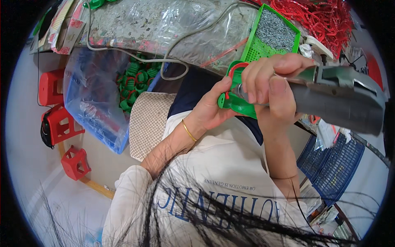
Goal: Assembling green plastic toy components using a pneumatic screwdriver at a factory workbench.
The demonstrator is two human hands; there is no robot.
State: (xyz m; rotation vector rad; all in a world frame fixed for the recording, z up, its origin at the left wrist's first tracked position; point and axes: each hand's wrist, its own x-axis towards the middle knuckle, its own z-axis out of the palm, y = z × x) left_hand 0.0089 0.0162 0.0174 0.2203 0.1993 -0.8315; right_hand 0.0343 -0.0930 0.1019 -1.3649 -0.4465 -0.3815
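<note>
My left hand (210, 105), with a gold bangle on its wrist, grips a green curved plastic part (246, 109) by its left side. A red strip (236, 71) runs along the inside of that part. In my right hand (269, 84) is a dark grey power screwdriver (337, 103), its body stretching to the right. The metal nose (238, 91) of the screwdriver points left into the green part, close to my left fingers. Whether its bit touches a screw is hidden by the fingers and the part.
Beyond my hands, a green tray (251, 50) of small screws (275, 31) sits on the plastic-covered table (135, 24), near a heap of red strips (312, 18). A grey cable (175, 43) hangs over the edge. Left stands a blue lined bin (92, 94) of green parts; red stools (76, 162) lie beyond.
</note>
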